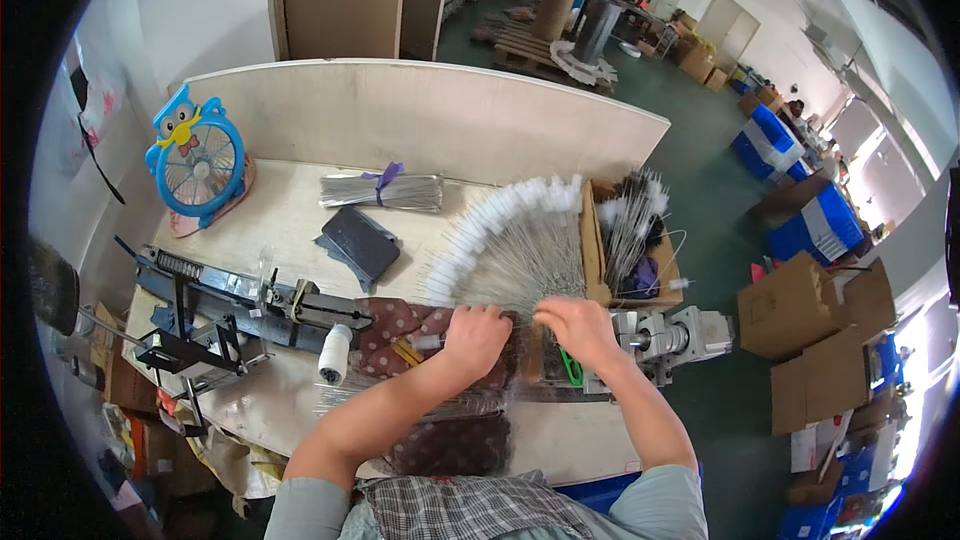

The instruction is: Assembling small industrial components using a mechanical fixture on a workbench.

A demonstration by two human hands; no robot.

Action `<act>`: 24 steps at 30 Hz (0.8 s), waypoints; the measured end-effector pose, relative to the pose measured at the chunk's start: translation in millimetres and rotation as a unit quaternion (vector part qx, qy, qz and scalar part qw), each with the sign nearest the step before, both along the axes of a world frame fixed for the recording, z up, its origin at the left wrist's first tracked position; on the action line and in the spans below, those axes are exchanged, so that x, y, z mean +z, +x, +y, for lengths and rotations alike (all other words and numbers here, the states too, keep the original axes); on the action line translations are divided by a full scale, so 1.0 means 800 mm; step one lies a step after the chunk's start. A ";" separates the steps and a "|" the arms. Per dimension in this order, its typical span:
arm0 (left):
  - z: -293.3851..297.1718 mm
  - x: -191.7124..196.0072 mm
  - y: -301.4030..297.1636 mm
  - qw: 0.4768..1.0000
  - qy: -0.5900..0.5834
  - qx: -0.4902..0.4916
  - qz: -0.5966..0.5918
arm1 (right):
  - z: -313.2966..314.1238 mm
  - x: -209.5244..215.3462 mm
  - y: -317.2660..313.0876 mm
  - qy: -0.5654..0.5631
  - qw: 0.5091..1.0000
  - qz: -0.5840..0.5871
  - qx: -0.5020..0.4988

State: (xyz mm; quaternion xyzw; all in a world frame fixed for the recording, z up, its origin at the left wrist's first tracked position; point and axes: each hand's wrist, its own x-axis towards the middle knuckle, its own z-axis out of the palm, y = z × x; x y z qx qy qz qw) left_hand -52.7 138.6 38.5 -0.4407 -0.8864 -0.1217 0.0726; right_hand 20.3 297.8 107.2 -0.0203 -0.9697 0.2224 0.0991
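My left hand (478, 338) is closed over a brown dotted cloth (385, 325), its fingers curled down. A small white piece (430, 342) shows beside that hand; whether it is held cannot be seen. To the right, my right hand (580, 330) is closed in a pinch at the near end of the fanned wire stems. What either hand grips is too small or hidden. The stems belong to wire brushes (520, 240) with white bristle heads, spread in an arc beyond my hands. A green-handled tool (571, 368) lies just below my right hand.
A metal clamping machine (680, 335) stands at the right, a long black fixture (240, 290) at the left. Behind are a cardboard box (595, 250) of brushes, a tied wire bundle (410, 192), dark pads (358, 245) and a blue fan (200, 165). A white spool (335, 353) stands nearer.
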 end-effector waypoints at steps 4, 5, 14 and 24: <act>0.018 -0.001 -0.045 0.998 -0.039 -0.030 0.036 | 0.000 0.018 -0.003 -0.089 0.990 -0.064 0.083; 0.026 -0.003 -0.054 0.995 -0.051 -0.024 0.080 | -0.006 0.026 -0.007 -0.065 0.992 -0.048 0.098; -0.142 0.022 0.030 0.950 0.283 0.012 -0.130 | -0.116 0.014 -0.090 -0.088 0.957 0.052 0.273; -0.220 0.055 0.040 0.397 0.624 0.245 -0.627 | -0.194 -0.005 -0.113 -0.002 0.966 0.073 0.249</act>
